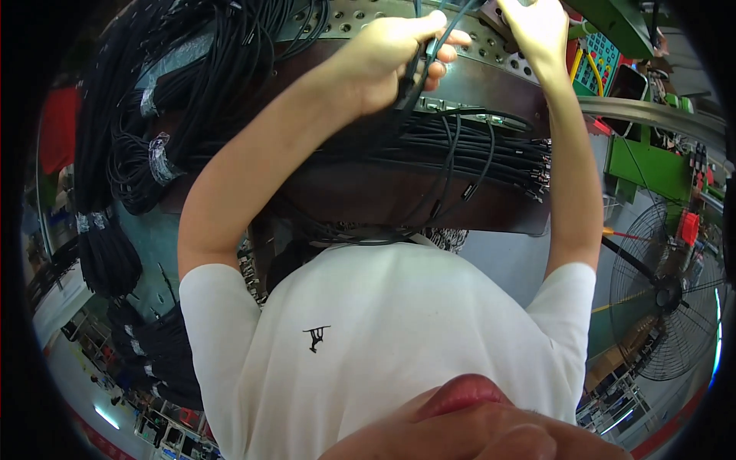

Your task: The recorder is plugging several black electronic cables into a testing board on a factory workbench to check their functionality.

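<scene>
My left hand (395, 57) is closed round several black cables (420, 77), thumb on top and fingertips curled on the far side. The cables run up past the top edge and hang down below the hand. My right hand (539, 34) is at the top edge, to the right of the left one, beside a metal block on the perforated metal plate (487, 46). Its fingers are mostly cut off by the picture's edge, so what it holds, if anything, is hidden. Below both hands a bundle of black cables (475, 149) with metal ends lies across the dark bench front (383, 188).
Large bundles of black cable (207, 100) hang at the left, some tied with clear wrap (159, 157). A curved metal bar (652, 111) and green machine parts (648, 165) are at the right, with yellow-handled pliers (586, 69). A caged fan (667, 295) stands lower right.
</scene>
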Tool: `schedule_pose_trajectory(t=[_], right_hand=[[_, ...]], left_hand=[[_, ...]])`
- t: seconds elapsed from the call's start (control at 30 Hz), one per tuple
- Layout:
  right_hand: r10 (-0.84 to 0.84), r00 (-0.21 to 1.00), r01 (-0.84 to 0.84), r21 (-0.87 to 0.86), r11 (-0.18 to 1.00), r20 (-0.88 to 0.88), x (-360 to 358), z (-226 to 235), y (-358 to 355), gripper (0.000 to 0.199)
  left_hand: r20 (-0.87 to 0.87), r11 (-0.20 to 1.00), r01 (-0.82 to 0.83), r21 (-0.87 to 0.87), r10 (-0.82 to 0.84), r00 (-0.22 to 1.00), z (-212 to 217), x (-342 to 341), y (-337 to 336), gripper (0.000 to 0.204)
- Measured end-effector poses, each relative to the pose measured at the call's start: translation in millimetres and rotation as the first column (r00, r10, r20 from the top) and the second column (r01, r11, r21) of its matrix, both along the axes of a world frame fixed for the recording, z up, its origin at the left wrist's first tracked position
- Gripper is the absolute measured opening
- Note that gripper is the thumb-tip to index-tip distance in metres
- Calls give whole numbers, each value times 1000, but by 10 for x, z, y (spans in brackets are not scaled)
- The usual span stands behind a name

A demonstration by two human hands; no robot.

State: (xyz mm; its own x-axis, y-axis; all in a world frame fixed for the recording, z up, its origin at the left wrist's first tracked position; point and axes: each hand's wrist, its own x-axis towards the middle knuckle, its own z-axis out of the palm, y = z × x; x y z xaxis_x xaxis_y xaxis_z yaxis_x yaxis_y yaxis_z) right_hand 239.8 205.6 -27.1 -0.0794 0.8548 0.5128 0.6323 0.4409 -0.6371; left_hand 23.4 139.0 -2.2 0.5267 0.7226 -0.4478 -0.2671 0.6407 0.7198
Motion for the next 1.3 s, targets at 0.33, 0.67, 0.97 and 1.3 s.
schedule_pose_trajectory(t=[0.33,0.67,0.97,1.3], right_hand=[[201,958,-135,-295,946,204,11,98,-396,23],[282,916,-258,-120,959,286,59,75,-1267,26],[256,942,-219,-179,959,217,-127,273,-956,24],[32,948,-4,-87,996,317,-458,464,267,29]], left_hand=[[261,998,-60,15,54,964,596,-1075,-726,24],[-733,889,249,385,130,668,471,-1585,-289,64],[54,942,333,-37,-331,942,78,100,-866,62],[114,996,-65,59,58,992,168,34,810,25]])
